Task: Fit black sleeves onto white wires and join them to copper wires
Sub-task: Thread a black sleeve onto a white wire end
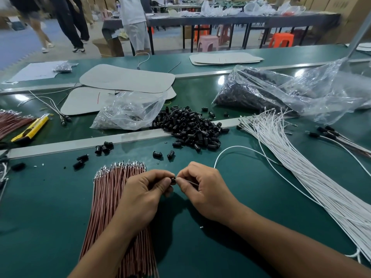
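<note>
My left hand [147,189] pinches a small black sleeve [173,179] between thumb and fingers. My right hand [202,189] pinches the end of a white wire [236,147] right at the sleeve's mouth; the wire loops up and off to the right. A bundle of copper wires [106,195] with metal tips lies under my left forearm. A pile of black sleeves [192,127] sits beyond my hands. A thick bundle of white wires [297,163] fans across the right side of the green table [50,207].
Loose sleeves [103,147] lie scattered left of the pile. Clear plastic bags [130,113] [281,91] lie further back, with grey card sheets [126,79]. A yellow cutter [32,130] rests at the left. Finished sleeved wires [329,135] lie at the right. People stand beyond the table.
</note>
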The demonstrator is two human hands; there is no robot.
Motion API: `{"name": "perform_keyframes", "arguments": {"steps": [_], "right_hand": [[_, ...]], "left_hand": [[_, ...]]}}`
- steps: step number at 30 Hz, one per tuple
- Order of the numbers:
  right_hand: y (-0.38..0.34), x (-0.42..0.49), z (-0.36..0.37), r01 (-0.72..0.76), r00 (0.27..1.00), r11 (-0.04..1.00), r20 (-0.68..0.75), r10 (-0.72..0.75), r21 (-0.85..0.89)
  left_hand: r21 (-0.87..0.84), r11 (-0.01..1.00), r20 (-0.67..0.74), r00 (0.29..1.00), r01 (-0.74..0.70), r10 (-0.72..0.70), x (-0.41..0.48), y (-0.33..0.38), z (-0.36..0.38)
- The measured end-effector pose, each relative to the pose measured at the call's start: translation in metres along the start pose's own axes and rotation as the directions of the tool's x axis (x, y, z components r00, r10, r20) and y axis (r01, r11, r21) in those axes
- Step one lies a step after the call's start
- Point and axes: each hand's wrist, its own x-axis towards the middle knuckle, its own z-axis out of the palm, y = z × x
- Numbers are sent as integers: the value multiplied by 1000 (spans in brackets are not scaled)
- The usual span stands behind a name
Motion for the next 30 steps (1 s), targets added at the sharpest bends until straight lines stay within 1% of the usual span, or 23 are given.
{"name": "perform_keyframes", "arguments": {"steps": [11, 22, 26, 30], "right_hand": [[1, 1, 1, -33, 999, 999, -4, 33, -1], [3, 2, 3, -36, 999, 999, -8, 36, 10], [1, 2, 0, -45, 999, 999, -13, 45, 1], [0, 2, -3, -58, 998, 998, -12, 58, 19]], "left_hand": [[-80, 996, 0, 999, 36, -36, -1, 3, 0], [-35, 999, 0, 1000, 30, -30, -1, 3, 2], [-100, 993, -20, 998, 60, -62, 0, 2, -1], [-113, 992, -16, 998, 64, -67, 0, 2, -2]]}}
